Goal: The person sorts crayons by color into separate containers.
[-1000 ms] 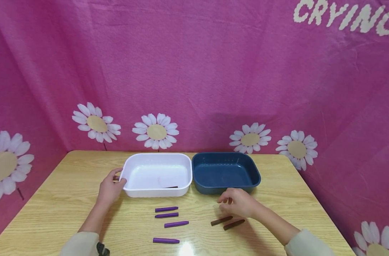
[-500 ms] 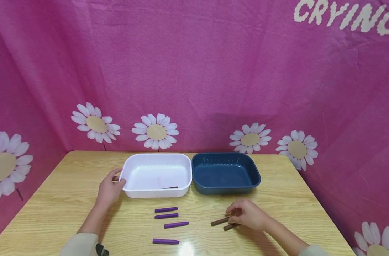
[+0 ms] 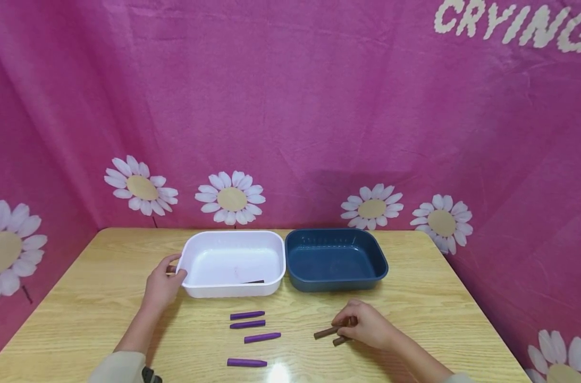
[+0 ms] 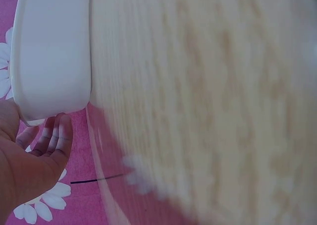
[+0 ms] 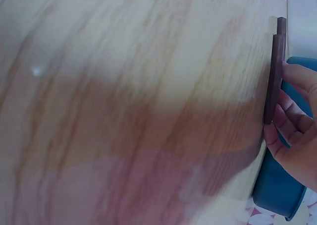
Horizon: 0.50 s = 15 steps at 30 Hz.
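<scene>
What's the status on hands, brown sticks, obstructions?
Left hand grips white bin. Right hand at two brown sticks, grip unclear. Nothing visibly in the way.

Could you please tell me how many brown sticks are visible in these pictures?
3: one brown stick inside the white tray, partly hidden by its front wall, and two more, a farther one and a nearer one, at the right hand. Others could be hidden there.

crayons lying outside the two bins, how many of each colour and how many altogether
Purple crayons: 4
Brown crayons: 2
Total: 6
</scene>
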Each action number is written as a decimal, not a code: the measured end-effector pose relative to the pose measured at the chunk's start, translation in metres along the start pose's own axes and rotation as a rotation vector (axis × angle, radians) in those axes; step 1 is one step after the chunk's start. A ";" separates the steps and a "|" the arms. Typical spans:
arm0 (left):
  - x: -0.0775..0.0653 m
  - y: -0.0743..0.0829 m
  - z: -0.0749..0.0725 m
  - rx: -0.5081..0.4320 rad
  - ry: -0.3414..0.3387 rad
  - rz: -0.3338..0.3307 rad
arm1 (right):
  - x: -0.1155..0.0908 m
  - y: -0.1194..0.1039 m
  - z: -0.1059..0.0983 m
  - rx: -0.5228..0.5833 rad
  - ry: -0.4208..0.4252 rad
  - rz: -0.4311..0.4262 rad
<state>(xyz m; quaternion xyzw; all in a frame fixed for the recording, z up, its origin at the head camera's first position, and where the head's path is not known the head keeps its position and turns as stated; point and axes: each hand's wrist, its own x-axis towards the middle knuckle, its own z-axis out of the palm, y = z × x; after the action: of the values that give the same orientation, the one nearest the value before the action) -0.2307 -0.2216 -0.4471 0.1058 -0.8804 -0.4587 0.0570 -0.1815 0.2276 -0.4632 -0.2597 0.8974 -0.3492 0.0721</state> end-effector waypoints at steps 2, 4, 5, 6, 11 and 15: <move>0.000 0.000 0.000 0.001 0.000 -0.004 | 0.001 -0.001 0.000 -0.003 -0.009 0.018; 0.000 0.000 0.000 -0.002 0.000 -0.007 | 0.001 -0.002 0.000 -0.003 -0.015 0.033; 0.000 0.000 0.000 -0.002 0.002 -0.006 | 0.001 -0.002 0.000 -0.002 -0.015 0.033; 0.001 0.000 0.000 -0.003 0.005 -0.005 | 0.001 -0.002 0.000 0.002 -0.014 0.034; 0.002 -0.001 0.001 0.001 0.014 0.010 | 0.003 -0.004 0.002 0.029 -0.001 0.035; 0.001 -0.001 0.001 -0.003 0.009 0.006 | 0.007 -0.008 0.002 0.036 0.035 -0.007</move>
<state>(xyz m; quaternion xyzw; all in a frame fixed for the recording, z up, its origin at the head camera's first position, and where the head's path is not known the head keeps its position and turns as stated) -0.2315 -0.2221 -0.4485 0.1050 -0.8799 -0.4592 0.0624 -0.1834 0.2175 -0.4591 -0.2553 0.8912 -0.3702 0.0597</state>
